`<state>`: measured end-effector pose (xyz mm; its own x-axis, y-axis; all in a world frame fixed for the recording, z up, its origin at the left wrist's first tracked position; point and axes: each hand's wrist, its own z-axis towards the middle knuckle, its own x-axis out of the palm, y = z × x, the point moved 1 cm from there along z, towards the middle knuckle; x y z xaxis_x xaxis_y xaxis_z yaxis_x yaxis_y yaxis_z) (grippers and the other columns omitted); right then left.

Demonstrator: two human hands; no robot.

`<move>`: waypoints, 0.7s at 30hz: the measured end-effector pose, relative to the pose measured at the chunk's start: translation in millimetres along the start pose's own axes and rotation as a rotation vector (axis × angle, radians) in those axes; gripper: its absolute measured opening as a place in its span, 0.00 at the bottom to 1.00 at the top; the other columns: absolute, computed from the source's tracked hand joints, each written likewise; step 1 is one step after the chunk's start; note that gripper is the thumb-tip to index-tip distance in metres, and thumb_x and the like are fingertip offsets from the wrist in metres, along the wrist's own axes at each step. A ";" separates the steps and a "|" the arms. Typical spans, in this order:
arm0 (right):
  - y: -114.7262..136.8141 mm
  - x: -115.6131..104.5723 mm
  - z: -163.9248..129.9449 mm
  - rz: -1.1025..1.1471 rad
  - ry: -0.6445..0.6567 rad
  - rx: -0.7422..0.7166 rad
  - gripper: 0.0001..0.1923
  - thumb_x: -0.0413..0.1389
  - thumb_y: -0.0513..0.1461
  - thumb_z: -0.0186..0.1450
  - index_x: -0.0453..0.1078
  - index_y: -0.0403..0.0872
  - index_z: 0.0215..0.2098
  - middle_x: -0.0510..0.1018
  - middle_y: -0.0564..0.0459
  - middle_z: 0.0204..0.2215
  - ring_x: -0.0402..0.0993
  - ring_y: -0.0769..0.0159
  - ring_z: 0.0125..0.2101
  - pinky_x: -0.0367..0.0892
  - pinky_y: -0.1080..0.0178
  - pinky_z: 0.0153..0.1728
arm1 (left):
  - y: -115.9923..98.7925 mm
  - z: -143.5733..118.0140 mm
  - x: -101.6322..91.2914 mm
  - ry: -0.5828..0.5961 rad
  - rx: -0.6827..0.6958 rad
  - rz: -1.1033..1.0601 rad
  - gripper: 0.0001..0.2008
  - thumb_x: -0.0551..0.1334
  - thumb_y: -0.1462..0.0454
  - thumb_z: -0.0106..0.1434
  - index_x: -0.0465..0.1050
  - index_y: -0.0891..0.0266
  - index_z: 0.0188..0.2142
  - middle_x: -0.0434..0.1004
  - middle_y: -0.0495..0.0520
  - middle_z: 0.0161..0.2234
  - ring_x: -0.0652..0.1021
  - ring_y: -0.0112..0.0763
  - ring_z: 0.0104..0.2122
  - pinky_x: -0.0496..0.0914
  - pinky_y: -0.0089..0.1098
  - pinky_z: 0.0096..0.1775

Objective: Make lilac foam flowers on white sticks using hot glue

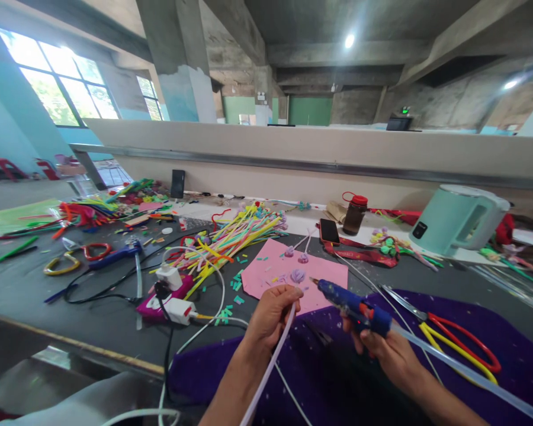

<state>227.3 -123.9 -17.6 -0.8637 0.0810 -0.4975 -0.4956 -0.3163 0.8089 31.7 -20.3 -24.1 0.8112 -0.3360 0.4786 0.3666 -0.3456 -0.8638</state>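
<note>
My left hand (273, 312) is closed, thumb and fingers pinching a pale lilac pipe cleaner (270, 367) that hangs down toward me. Just beyond its fingertips is a curled lilac flower (298, 276); whether it is joined to the pipe cleaner I cannot tell. In my right hand (377, 346) is a blue hot glue gun (353, 305), its nozzle pointing left toward the flower. A long clear glue stick (471, 376) sticks out of its back end. Under the flower lies a pink sheet (328, 278) with two small purple flowers (302, 258) on stems and some scraps.
Red-and-yellow scissors (459, 343) lie on purple cloth (510, 331) at right. A pile of pipe cleaners (244, 231), a power strip (177, 296) with white cables and another glue gun (115, 255) are at left. A phone (329, 231), brown bottle (355, 216) and mint kettle (453, 219) stand behind.
</note>
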 end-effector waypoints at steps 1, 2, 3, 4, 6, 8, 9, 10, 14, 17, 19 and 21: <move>0.5 -5.1 1.8 -0.062 -0.022 -0.026 0.17 0.43 0.47 0.66 0.67 0.45 0.34 0.70 0.52 0.25 0.67 0.66 0.23 0.63 0.65 0.25 | -0.4 0.1 -0.4 0.003 0.002 -0.007 0.11 0.65 0.63 0.48 0.67 0.67 0.17 0.65 0.45 0.11 0.59 0.15 0.08 0.47 0.21 0.11; 0.5 -10.2 3.9 -0.144 -0.027 -0.061 0.13 0.45 0.45 0.65 0.66 0.45 0.36 0.71 0.51 0.28 0.68 0.65 0.26 0.65 0.64 0.28 | -0.8 0.3 -0.7 0.007 0.006 -0.016 0.12 0.65 0.62 0.49 0.66 0.66 0.17 0.64 0.44 0.10 0.58 0.15 0.07 0.47 0.21 0.11; -0.2 -15.0 6.0 -0.234 -0.023 -0.123 0.10 0.47 0.43 0.64 0.65 0.46 0.38 0.72 0.51 0.30 0.69 0.64 0.29 0.65 0.63 0.30 | -1.1 0.3 -0.9 0.010 0.011 -0.025 0.12 0.65 0.62 0.49 0.66 0.66 0.17 0.63 0.44 0.10 0.58 0.15 0.07 0.46 0.21 0.11; -2.0 -19.3 8.0 -0.329 -0.006 -0.186 0.11 0.50 0.41 0.62 0.64 0.46 0.42 0.72 0.49 0.34 0.70 0.62 0.32 0.66 0.62 0.32 | -1.4 0.3 -1.1 0.010 0.014 -0.033 0.12 0.65 0.62 0.49 0.66 0.66 0.17 0.63 0.44 0.10 0.58 0.15 0.07 0.46 0.21 0.11; -9.1 -25.9 10.8 -0.510 0.067 -0.243 0.18 0.52 0.37 0.59 0.61 0.46 0.47 0.70 0.46 0.41 0.69 0.58 0.38 0.66 0.59 0.37 | -1.9 -0.1 -1.1 0.013 0.017 -0.042 0.12 0.65 0.62 0.49 0.66 0.66 0.18 0.63 0.44 0.11 0.58 0.15 0.07 0.46 0.21 0.11; -19.1 -30.8 12.4 -0.634 0.158 -0.215 0.21 0.53 0.35 0.57 0.61 0.46 0.49 0.69 0.45 0.44 0.68 0.57 0.42 0.66 0.57 0.39 | -2.4 -1.0 -0.3 0.034 0.008 -0.054 0.10 0.65 0.63 0.49 0.67 0.66 0.19 0.65 0.44 0.11 0.59 0.15 0.07 0.46 0.21 0.10; -24.2 -33.0 12.8 -0.668 0.199 -0.190 0.21 0.53 0.35 0.57 0.61 0.46 0.49 0.69 0.45 0.44 0.68 0.57 0.41 0.66 0.57 0.39 | -2.5 -1.6 0.2 0.047 -0.002 -0.060 0.10 0.65 0.63 0.49 0.67 0.67 0.19 0.65 0.44 0.11 0.59 0.15 0.07 0.47 0.21 0.10; -28.7 -35.2 13.2 -0.687 0.242 -0.168 0.20 0.54 0.35 0.57 0.62 0.47 0.49 0.70 0.46 0.43 0.69 0.58 0.40 0.66 0.57 0.39 | -2.6 -2.1 0.9 0.061 -0.014 -0.064 0.10 0.65 0.63 0.49 0.67 0.67 0.19 0.65 0.45 0.11 0.59 0.15 0.07 0.47 0.21 0.10; -32.7 -43.4 15.8 -0.745 0.311 -0.166 0.18 0.56 0.37 0.57 0.66 0.48 0.46 0.71 0.46 0.41 0.69 0.57 0.40 0.65 0.54 0.40 | -0.5 -3.0 3.0 0.112 -0.070 -0.089 0.10 0.65 0.64 0.48 0.67 0.68 0.18 0.66 0.46 0.11 0.60 0.15 0.07 0.48 0.21 0.10; -15.1 -42.0 21.6 -0.687 0.222 -0.269 0.15 0.56 0.37 0.58 0.68 0.49 0.45 0.70 0.45 0.44 0.67 0.56 0.43 0.63 0.53 0.43 | 2.8 -2.1 3.6 0.161 -0.133 -0.112 0.08 0.65 0.64 0.48 0.69 0.68 0.20 0.67 0.46 0.12 0.60 0.15 0.06 0.48 0.20 0.10; 1.9 -34.3 29.2 -0.515 0.148 -0.342 0.11 0.53 0.37 0.62 0.68 0.48 0.44 0.73 0.47 0.40 0.69 0.61 0.40 0.64 0.58 0.40 | 4.7 -1.4 3.9 0.201 -0.176 -0.117 0.09 0.64 0.64 0.49 0.69 0.68 0.20 0.67 0.46 0.12 0.59 0.15 0.06 0.47 0.20 0.10; 16.0 -21.9 39.6 -0.323 0.108 -0.347 0.08 0.52 0.37 0.63 0.68 0.48 0.42 0.75 0.50 0.34 0.71 0.66 0.35 0.66 0.64 0.36 | 5.6 -1.1 4.1 0.230 -0.207 -0.117 0.09 0.64 0.64 0.50 0.69 0.68 0.20 0.68 0.46 0.12 0.58 0.15 0.06 0.46 0.20 0.10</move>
<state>234.6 -93.2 18.7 -0.6469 0.1341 -0.7507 -0.6612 -0.5890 0.4646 36.6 -24.6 -26.8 0.6362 -0.4645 0.6161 0.3315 -0.5565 -0.7619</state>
